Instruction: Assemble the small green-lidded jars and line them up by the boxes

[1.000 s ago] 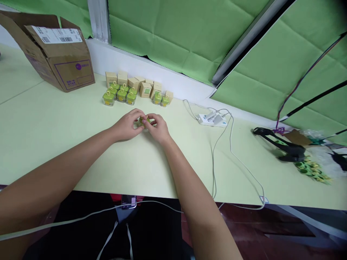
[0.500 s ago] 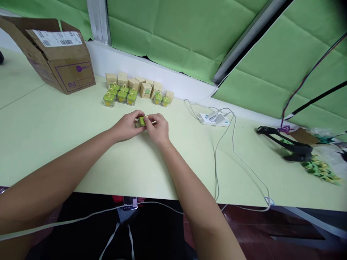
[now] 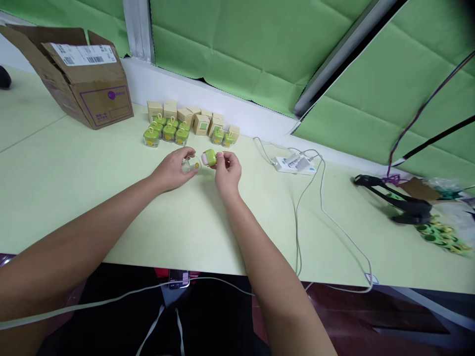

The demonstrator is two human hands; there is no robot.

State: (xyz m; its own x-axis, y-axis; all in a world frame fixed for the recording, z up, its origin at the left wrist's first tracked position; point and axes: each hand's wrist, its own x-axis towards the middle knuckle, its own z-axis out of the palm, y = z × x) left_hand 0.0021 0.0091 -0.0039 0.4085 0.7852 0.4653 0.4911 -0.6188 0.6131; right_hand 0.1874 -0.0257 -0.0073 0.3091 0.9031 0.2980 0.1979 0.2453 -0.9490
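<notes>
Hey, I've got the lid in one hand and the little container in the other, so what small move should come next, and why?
I'd probably turn the rounded green lid in your right hand to view its whitish part, since it's apart from the small transparent container in your left hand and that part points toward the container.

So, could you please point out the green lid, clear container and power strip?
Green lid (image 3: 211, 156): head view, its green outside.
Clear container (image 3: 190, 163): head view, its wall.
Power strip (image 3: 285, 166): head view, its casing.
</notes>
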